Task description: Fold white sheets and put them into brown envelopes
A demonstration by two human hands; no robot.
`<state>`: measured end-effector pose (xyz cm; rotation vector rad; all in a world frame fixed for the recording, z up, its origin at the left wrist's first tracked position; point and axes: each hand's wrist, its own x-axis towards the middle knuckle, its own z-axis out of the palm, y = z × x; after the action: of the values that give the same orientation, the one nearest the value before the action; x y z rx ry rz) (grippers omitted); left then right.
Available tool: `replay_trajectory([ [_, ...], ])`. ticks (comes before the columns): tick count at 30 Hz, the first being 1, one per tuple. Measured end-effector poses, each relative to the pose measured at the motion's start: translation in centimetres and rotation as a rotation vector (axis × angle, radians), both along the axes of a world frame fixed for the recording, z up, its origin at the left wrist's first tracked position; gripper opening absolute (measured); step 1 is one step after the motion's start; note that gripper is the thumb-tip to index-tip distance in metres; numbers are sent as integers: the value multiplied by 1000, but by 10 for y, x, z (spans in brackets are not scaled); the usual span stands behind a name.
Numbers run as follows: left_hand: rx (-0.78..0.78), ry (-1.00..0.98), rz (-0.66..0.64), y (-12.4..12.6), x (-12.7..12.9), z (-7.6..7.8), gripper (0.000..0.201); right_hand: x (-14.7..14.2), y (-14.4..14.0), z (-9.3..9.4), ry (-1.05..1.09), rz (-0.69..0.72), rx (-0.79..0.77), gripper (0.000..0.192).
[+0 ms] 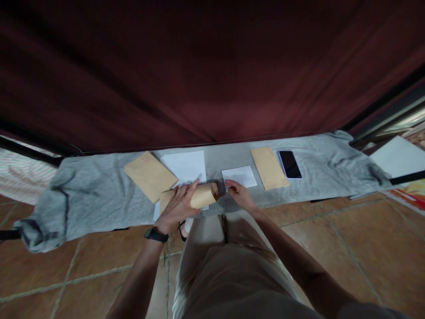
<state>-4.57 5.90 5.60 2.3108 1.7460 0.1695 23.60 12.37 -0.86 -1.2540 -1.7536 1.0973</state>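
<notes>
My left hand (180, 200) grips a brown paper envelope (203, 196), its fingers across the top. The envelope bulges, and its mouth gapes to the right. My right hand (239, 194) pinches the left end of a folded white paper (244, 176), just right of that mouth; its fingertips are partly hidden. Behind my left hand lie white sheets (187, 163), partly covered by the hand and the envelope. A second brown envelope (150, 176) rests at an angle to their left. To the right of the folded paper is a third brown envelope (269, 168).
A phone (290, 164) with a dark screen lies beside the right-hand envelope. Everything rests on a narrow bench covered with a grey cloth (99, 195). A dark red curtain (206, 79) hangs along its far edge. Brown floor tiles (318, 239) show on the near side.
</notes>
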Motion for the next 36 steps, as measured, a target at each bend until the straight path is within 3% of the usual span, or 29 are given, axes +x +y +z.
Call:
replay_trajectory([
  [3,18,-6,-4,0,-2,-4,119,29,13,10,-335,-225,151,43],
  [7,35,-14,-12,1,-3,-8,117,50,26,18,-724,-378,154,57],
  [15,21,6,-8,1,-3,-10,119,39,39,24,-880,-457,-23,55],
  [20,22,2,-9,0,-3,-10,120,53,49,23,-719,-451,-105,37],
  [25,17,-6,-8,0,-3,-10,119,71,47,17,-229,-382,-264,12],
  [34,4,-16,0,1,-2,-10,120,84,15,28,264,-319,-387,43],
  [36,5,-19,0,1,-2,-11,120,87,8,32,292,-311,-406,46],
])
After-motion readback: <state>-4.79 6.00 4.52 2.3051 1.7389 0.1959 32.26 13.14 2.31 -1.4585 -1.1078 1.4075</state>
